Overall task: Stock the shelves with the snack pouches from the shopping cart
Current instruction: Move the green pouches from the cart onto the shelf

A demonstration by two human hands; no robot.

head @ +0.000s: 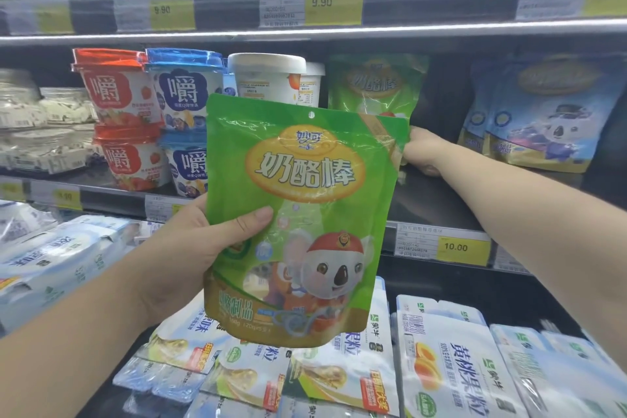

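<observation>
Yogurt cups (115, 95) with red and blue lids stand stacked at the left of the middle shelf (431, 205). Our left hand (190, 248) grips a green snack pouch (305, 187) by its left edge, thumb across the front, and holds it upright in the air before the shelf. Behind its top stands a white tub (268, 78), and just right of that a second green pouch (376, 88) on the shelf. Our right hand (422, 153) reaches onto that shelf beside the held pouch's upper right corner, fingers curled; whether they grasp anything we cannot tell. Blue pouches (543, 119) stand farther right.
</observation>
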